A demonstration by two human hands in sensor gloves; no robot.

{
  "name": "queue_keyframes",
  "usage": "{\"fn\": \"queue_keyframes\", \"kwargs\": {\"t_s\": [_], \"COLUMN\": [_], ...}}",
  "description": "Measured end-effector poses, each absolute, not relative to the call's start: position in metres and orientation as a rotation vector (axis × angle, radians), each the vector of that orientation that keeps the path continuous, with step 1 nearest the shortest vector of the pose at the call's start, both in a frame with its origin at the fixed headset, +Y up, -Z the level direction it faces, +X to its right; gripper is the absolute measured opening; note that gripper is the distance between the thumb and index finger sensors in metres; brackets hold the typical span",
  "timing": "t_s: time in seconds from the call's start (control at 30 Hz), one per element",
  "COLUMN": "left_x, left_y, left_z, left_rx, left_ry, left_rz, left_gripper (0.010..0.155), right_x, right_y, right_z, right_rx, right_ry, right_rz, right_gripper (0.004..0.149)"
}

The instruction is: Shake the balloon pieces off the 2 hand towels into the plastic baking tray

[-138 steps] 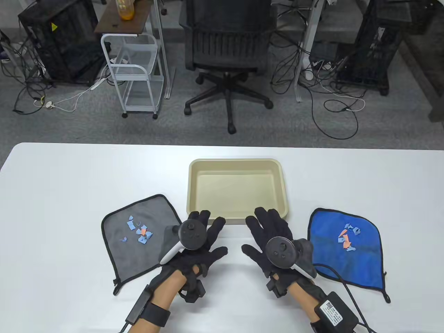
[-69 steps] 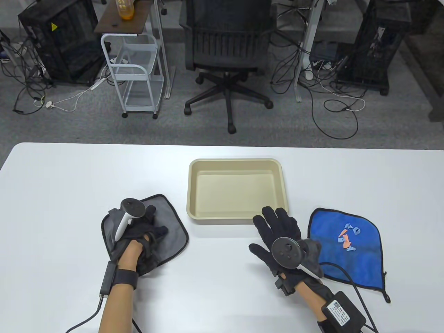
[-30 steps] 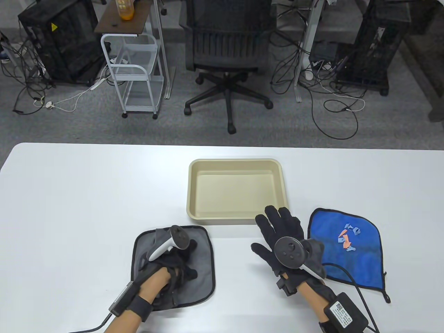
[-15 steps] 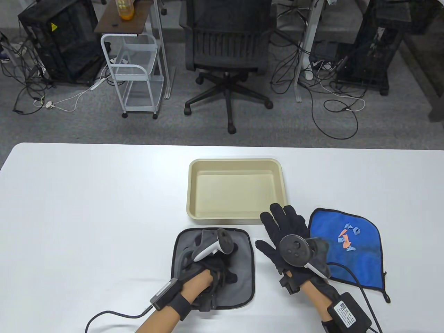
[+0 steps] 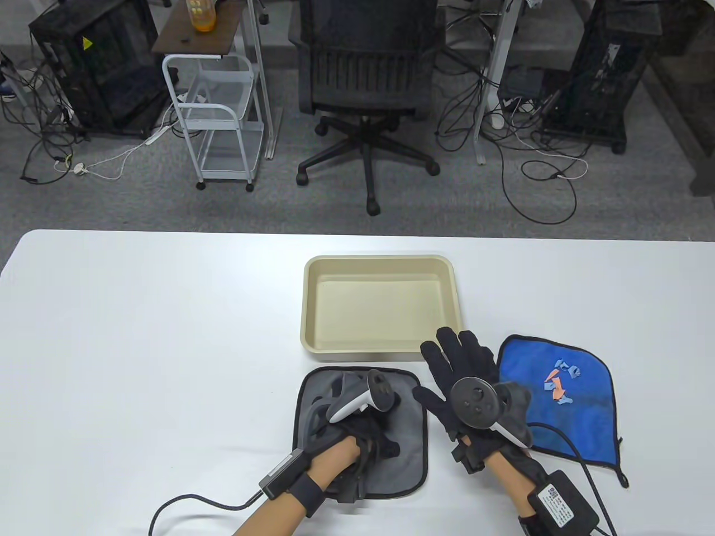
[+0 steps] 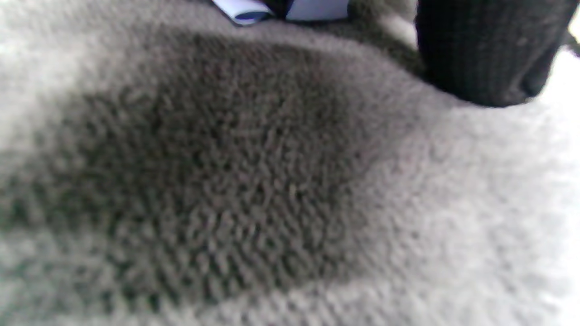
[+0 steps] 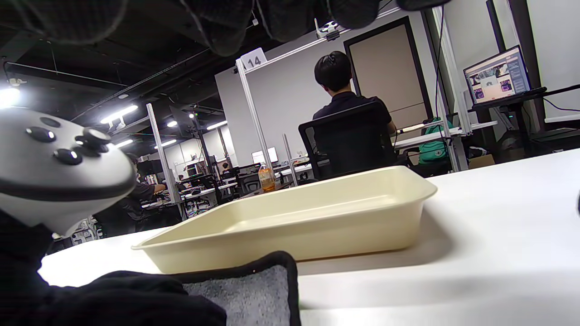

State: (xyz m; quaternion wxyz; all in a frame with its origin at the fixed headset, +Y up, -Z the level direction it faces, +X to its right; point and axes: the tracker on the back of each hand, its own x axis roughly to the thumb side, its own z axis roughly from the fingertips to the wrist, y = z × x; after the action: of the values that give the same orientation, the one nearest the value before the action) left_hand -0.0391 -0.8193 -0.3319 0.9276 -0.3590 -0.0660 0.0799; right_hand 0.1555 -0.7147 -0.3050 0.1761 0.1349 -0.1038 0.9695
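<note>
The grey hand towel (image 5: 403, 446) lies just in front of the cream baking tray (image 5: 380, 260). My left hand (image 5: 363, 427) sits on its middle with curled fingers bunching the cloth. In the left wrist view grey towel (image 6: 253, 181) fills the frame, with pale blue balloon pieces (image 6: 281, 7) at the top edge beside a gloved finger (image 6: 485, 50). The blue hand towel (image 5: 584, 427) lies flat at the right with several blue and orange balloon pieces (image 5: 558, 384) on it. My right hand (image 5: 455, 360) hovers open between the tray and the blue towel. The tray (image 7: 317, 226) holds nothing.
The white table (image 5: 139, 335) stretches wide to the left and behind the tray. A cable (image 5: 184, 502) trails from my left wrist and another (image 5: 564, 446) crosses the blue towel's near corner. An office chair (image 5: 366, 84) stands beyond the far edge.
My left hand went onto the grey towel, bunched its middle and dragged it right, from the table's left to just in front of the tray. My right hand drifted slightly right.
</note>
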Motion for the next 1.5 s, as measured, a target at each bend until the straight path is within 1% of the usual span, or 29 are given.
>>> {"fn": "queue_keyframes", "kwargs": {"t_s": [0.17,0.27,0.4,0.5,0.6,0.67,0.73,0.87,0.97,1.07,1.23,1.37,1.5], "left_x": [-0.045,-0.054,-0.08,-0.108,-0.146,-0.165,-0.179,-0.191,-0.19,-0.185,-0.173,-0.17,-0.172], "left_y": [-0.812,-0.794,-0.761,-0.742,-0.732,-0.736,-0.745,-0.77,-0.791,-0.803,-0.808,-0.807,-0.807], "left_z": [-0.33,-0.329,-0.331,-0.333,-0.341,-0.346,-0.352,-0.36,-0.362,-0.363,-0.362,-0.363,-0.363], "left_rx": [-0.721,-0.703,-0.652,-0.599,-0.47,-0.387,-0.345,-0.37,-0.43,-0.432,-0.408,-0.401,-0.398], "left_ry": [-0.151,-0.152,-0.159,-0.111,0.019,0.114,0.171,0.221,0.225,0.228,0.224,0.239,0.264], "left_rz": [0.193,0.249,0.329,0.373,0.411,0.416,0.393,0.401,0.383,0.346,0.271,0.275,0.282], "left_gripper": [0.089,0.088,0.085,0.082,0.079,0.079,0.082,0.088,0.089,0.089,0.087,0.085,0.075], "right_x": [0.155,0.156,0.156,0.157,0.157,0.157,0.157,0.157,0.158,0.158,0.157,0.156,0.155], "right_y": [-0.714,-0.714,-0.714,-0.714,-0.714,-0.714,-0.714,-0.714,-0.714,-0.714,-0.714,-0.715,-0.716], "right_z": [-0.305,-0.306,-0.306,-0.306,-0.306,-0.306,-0.306,-0.305,-0.306,-0.306,-0.305,-0.305,-0.304], "right_rx": [0.382,0.381,0.379,0.379,0.376,0.374,0.373,0.372,0.37,0.369,0.375,0.378,0.38], "right_ry": [-0.294,-0.295,-0.298,-0.301,-0.303,-0.302,-0.302,-0.298,-0.293,-0.289,-0.292,-0.296,-0.29], "right_rz": [2.747,2.745,2.741,2.74,2.737,2.738,2.74,2.744,2.748,2.75,2.753,2.756,2.762], "right_gripper": [0.076,0.076,0.076,0.076,0.076,0.076,0.076,0.076,0.076,0.076,0.076,0.076,0.076]}}
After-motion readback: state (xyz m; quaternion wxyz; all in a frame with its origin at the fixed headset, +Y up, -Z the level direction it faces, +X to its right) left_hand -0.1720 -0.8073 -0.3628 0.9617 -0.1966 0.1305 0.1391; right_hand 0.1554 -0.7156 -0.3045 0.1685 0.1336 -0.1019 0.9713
